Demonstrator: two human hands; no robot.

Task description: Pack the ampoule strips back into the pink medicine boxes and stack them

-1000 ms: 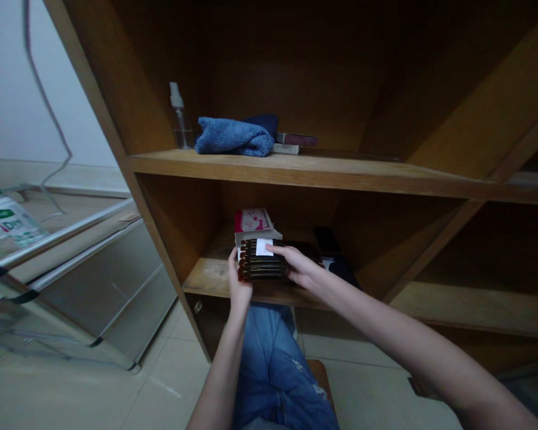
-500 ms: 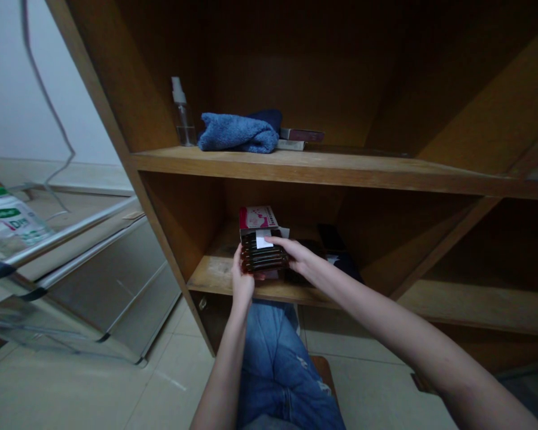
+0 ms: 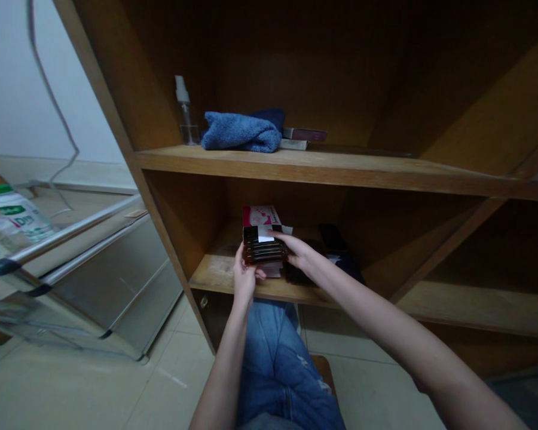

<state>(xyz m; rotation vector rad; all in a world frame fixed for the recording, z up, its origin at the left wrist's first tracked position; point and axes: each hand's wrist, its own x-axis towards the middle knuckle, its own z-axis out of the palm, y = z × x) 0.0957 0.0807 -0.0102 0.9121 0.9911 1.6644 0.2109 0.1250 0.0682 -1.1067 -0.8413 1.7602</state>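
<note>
Both hands hold a pack of dark brown vials (image 3: pixel 263 251) over the lower cabinet shelf. The slim vials lie side by side, with a small white label (image 3: pixel 265 233) on top. My left hand (image 3: pixel 245 276) is closed around the pack's left and lower edge. On its right side my right hand (image 3: pixel 293 248) grips it, the thumb lying near the label. Right behind the pack is a pink and white box (image 3: pixel 260 215); whether the vials reach inside it I cannot tell. White paper (image 3: pixel 273 270) shows beneath the pack.
On the upper shelf (image 3: pixel 341 164) are a spray bottle (image 3: pixel 188 122), a blue towel (image 3: pixel 242 132) and two flat boxes (image 3: pixel 302 134). A dark flat object (image 3: pixel 332 237) lies at the lower shelf's right. To the left stands a metal-framed rack (image 3: pixel 94 239) with a white-green package (image 3: pixel 20 215).
The vial pack has shifted slightly forward and up against the pink and white box, and more white paper shows below it. Both hands keep their hold. The view has moved slightly.
</note>
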